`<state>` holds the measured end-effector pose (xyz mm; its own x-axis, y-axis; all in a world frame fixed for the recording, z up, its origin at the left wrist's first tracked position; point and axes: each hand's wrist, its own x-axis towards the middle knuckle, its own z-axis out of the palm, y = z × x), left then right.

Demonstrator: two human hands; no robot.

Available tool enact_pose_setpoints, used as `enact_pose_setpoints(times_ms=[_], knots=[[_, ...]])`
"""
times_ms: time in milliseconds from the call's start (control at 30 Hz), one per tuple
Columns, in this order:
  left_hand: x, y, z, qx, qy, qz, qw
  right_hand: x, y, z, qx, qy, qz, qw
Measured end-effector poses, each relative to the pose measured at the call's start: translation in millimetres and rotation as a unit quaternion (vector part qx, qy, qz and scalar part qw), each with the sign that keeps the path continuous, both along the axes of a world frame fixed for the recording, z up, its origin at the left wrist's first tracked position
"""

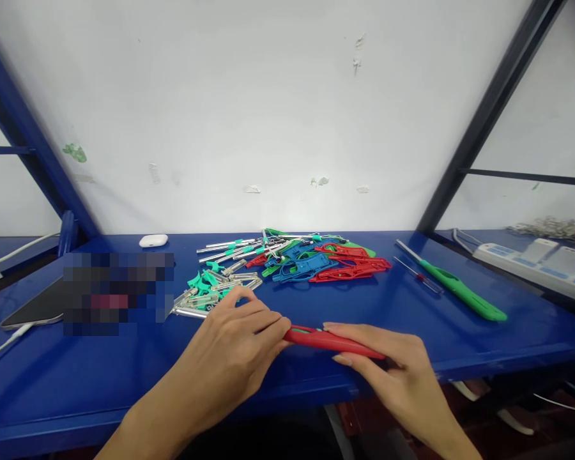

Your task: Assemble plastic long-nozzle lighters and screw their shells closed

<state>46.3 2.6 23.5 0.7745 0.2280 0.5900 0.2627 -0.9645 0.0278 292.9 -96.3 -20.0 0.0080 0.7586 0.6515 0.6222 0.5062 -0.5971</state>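
Above the front part of the table, a red utility lighter body (333,343) is held level between my two hands. My left hand (246,335) is closed around its left end, which the fingers hide. Fingers and thumb of my right hand (388,358) pinch its right end from above and below. A bit of green shows in the slot on its upper side. Behind my hands lies a pile of red, blue and green casing halves (306,265). Left of it are metal tubes (232,252), teal triggers (202,281) and clear fuel tanks (234,267).
On the right lie a green lighter (460,291) with a metal tube and a thin screwdriver (419,276). A white power strip (531,265) stands beyond. A white earphone case (153,241) and a phone (33,306) with a cable sit left on the blue table (393,313).
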Motion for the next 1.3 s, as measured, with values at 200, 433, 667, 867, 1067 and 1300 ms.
enact_pose_setpoints(times_ms=[200,433,667,867,1067,1300], knots=[[-34,11,6.5,-0.004,0.032,0.097,0.995,1,1,1.8,0.016,0.034,-0.032,0.999],[-51,26,16.8,0.003,0.039,0.061,0.997,3,1,2.0,0.021,0.047,-0.052,0.997],[-23,14,3.6,-0.012,0.021,0.046,0.999,7,-1,-3.9,0.004,0.048,-0.048,0.998],[-24,18,-3.6,0.008,0.074,0.082,0.994,10,-1,-0.5,-0.001,0.046,-0.017,0.999],[-18,8,-1.8,-0.061,0.115,0.070,0.989,14,1,5.2,-0.081,0.003,0.022,0.996],[-10,8,-3.2,-0.060,0.099,0.055,0.992,19,1,3.1,-0.084,-0.032,0.054,0.995]])
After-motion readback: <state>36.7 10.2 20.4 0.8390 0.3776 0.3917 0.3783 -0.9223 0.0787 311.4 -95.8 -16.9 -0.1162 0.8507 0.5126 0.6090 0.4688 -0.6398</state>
